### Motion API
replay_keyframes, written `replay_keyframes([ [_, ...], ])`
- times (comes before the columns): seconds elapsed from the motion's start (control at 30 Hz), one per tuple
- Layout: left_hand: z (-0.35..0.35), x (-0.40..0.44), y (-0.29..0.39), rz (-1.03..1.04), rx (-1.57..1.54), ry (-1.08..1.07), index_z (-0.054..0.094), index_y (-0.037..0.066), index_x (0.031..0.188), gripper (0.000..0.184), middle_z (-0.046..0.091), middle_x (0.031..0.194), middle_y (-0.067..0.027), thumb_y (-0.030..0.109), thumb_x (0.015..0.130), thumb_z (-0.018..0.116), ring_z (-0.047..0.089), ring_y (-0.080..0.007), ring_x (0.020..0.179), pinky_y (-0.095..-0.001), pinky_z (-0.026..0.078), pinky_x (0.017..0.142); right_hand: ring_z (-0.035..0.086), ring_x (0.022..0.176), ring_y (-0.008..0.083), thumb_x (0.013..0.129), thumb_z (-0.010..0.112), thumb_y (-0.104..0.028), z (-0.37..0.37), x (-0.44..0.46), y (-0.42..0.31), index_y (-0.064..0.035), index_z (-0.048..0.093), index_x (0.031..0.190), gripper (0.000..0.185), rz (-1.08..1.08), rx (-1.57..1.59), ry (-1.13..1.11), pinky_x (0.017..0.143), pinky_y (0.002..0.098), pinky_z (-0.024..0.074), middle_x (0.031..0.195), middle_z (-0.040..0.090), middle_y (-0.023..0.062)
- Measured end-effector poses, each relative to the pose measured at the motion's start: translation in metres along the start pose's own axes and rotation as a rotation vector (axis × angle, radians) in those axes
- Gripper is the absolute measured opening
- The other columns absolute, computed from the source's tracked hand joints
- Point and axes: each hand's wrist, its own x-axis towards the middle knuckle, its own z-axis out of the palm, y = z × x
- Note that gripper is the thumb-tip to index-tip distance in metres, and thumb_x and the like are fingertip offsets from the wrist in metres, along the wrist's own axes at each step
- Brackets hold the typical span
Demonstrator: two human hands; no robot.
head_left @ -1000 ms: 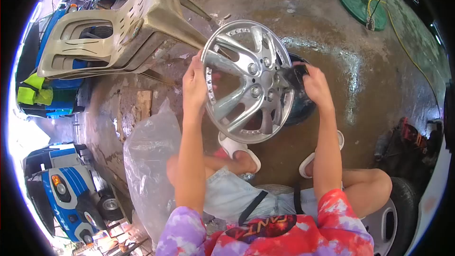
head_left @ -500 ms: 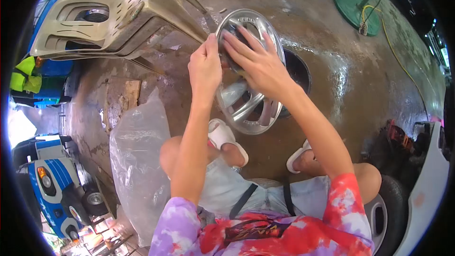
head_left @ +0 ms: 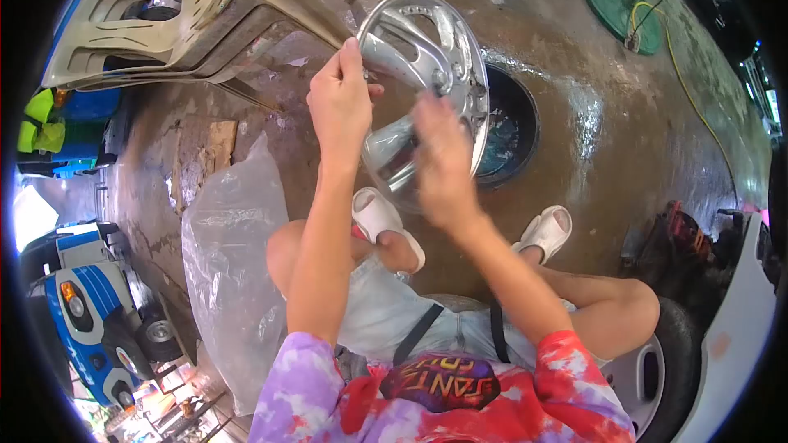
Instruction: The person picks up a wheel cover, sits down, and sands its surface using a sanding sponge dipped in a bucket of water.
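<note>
A shiny chrome hubcap [head_left: 423, 63] with broad spokes is held up, tilted, in front of me. My left hand [head_left: 341, 107] grips its left rim, with the fingers closed around the edge. My right hand [head_left: 447, 168] is over the lower spokes near the hub, smeared by motion. Whether its fingers are spread or hold anything is unclear. Behind the hubcap, on the floor, stands a black tub [head_left: 525, 127] with liquid in it, partly covered by the rim.
Stacked beige plastic chairs [head_left: 205, 20] stand at upper left. A clear plastic bag [head_left: 234, 279] lies beside my left leg. A tyre [head_left: 681, 344] is at my right. A green round base [head_left: 611, 12] with a yellow cord [head_left: 681, 82] is at upper right on the wet floor.
My right hand has slid down from the hubcap's upper part toward its lower spokes. The hubcap has turned and moved slightly up, showing more of the tub. My right leg has shifted outward.
</note>
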Motion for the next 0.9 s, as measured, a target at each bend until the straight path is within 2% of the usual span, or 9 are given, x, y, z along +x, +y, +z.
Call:
replay_keyframes([
  [0.1, 0.002, -0.005, 0.002, 0.032, -0.006, 0.021, 0.073, -0.002, 0.102, 0.049, 0.065, 0.069, -0.0073, 0.041, 0.107, 0.052, 0.07, -0.0157, 0.062, -0.0315, 0.05, 0.057, 0.035, 0.15, 0.0364, 0.079, 0.069, -0.007, -0.015, -0.004, -0.014, -0.0154, 0.061, 0.141, 0.064, -0.076, -0.231, -0.215, 0.119, 0.0663, 0.015, 0.152, 0.055, -0.0001],
  [0.2, 0.009, -0.017, 0.008, 0.094, -0.011, 0.028, 0.072, -0.002, 0.102, 0.047, 0.066, 0.075, -0.0036, 0.04, 0.107, 0.053, 0.069, -0.0132, 0.062, -0.0275, 0.049, 0.051, 0.033, 0.151, 0.0341, 0.081, 0.072, -0.016, -0.038, 0.023, -0.006, -0.017, 0.064, 0.137, 0.057, -0.128, -0.391, -0.206, 0.119, 0.0643, 0.0098, 0.145, 0.059, -0.0015],
  [0.3, 0.006, -0.013, 0.001, 0.111, 0.03, 0.038, 0.073, -0.002, 0.103, 0.047, 0.065, 0.074, -0.0031, 0.04, 0.107, 0.052, 0.069, -0.0133, 0.062, -0.0272, 0.049, 0.051, 0.032, 0.151, 0.033, 0.081, 0.072, -0.014, -0.059, 0.014, -0.028, -0.0183, 0.065, 0.137, 0.056, -0.111, -0.259, -0.429, 0.119, 0.0651, 0.0087, 0.146, 0.059, -0.0025],
  [0.43, 0.007, -0.014, 0.004, 0.101, 0.009, 0.029, 0.075, 0.001, 0.105, 0.047, 0.067, 0.072, -0.0073, 0.041, 0.106, 0.052, 0.069, -0.0164, 0.062, -0.0311, 0.05, 0.058, 0.03, 0.153, 0.029, 0.082, 0.067, -0.015, -0.084, 0.059, 0.016, -0.0198, 0.065, 0.137, 0.056, -0.473, -0.656, -0.434, 0.119, 0.0662, 0.0029, 0.146, 0.059, -0.0062],
  [0.47, 0.008, -0.015, 0.008, 0.102, 0.025, 0.033, 0.075, 0.002, 0.105, 0.047, 0.068, 0.07, -0.0106, 0.042, 0.106, 0.051, 0.07, -0.0196, 0.062, -0.0343, 0.051, 0.063, 0.027, 0.154, 0.031, 0.086, 0.065, -0.015, -0.083, 0.057, 0.007, -0.0199, 0.064, 0.138, 0.052, -0.434, -0.684, -0.462, 0.119, 0.0654, 0.0017, 0.148, 0.058, -0.0049],
  [0.6, 0.012, -0.012, 0.004, 0.159, 0.093, 0.069, 0.075, 0.005, 0.108, 0.046, 0.071, 0.078, -0.0191, 0.043, 0.105, 0.049, 0.07, -0.0374, 0.076, -0.0437, 0.052, 0.075, 0.02, 0.155, 0.0361, 0.094, 0.06, -0.017, -0.068, 0.019, -0.014, -0.0211, 0.061, 0.143, 0.048, 0.092, -0.029, -0.49, 0.119, 0.0658, 0.0003, 0.154, 0.053, -0.0055],
  [0.7, 0.01, -0.014, 0.002, 0.165, 0.083, 0.061, 0.075, 0.006, 0.109, 0.046, 0.071, 0.084, -0.0218, 0.043, 0.105, 0.049, 0.068, -0.0436, 0.085, -0.0465, 0.052, 0.079, 0.021, 0.155, 0.0365, 0.095, 0.059, -0.018, -0.069, 0.031, 0.004, -0.0233, 0.06, 0.144, 0.049, 0.008, -0.049, -0.532, 0.119, 0.0668, 0.0005, 0.154, 0.053, -0.0061],
  [0.87, 0.01, -0.02, 0.004, 0.176, 0.052, 0.054, 0.075, 0.006, 0.109, 0.046, 0.071, 0.088, -0.0244, 0.043, 0.105, 0.049, 0.067, -0.0451, 0.088, -0.047, 0.051, 0.081, 0.029, 0.154, 0.0294, 0.083, 0.067, -0.012, -0.089, 0.084, 0.014, -0.0263, 0.067, 0.136, 0.055, -0.548, -0.664, -0.574, 0.118, 0.0686, 0.0004, 0.145, 0.061, -0.0073],
  [0.9, 0.01, -0.021, 0.003, 0.172, 0.055, 0.051, 0.075, 0.006, 0.109, 0.045, 0.071, 0.089, -0.0249, 0.042, 0.105, 0.049, 0.067, -0.0455, 0.088, -0.047, 0.051, 0.081, 0.028, 0.154, 0.0306, 0.084, 0.066, -0.011, -0.088, 0.077, 0.009, -0.0249, 0.066, 0.138, 0.056, -0.474, -0.672, -0.544, 0.118, 0.0688, 0.0005, 0.147, 0.06, -0.0064],
])
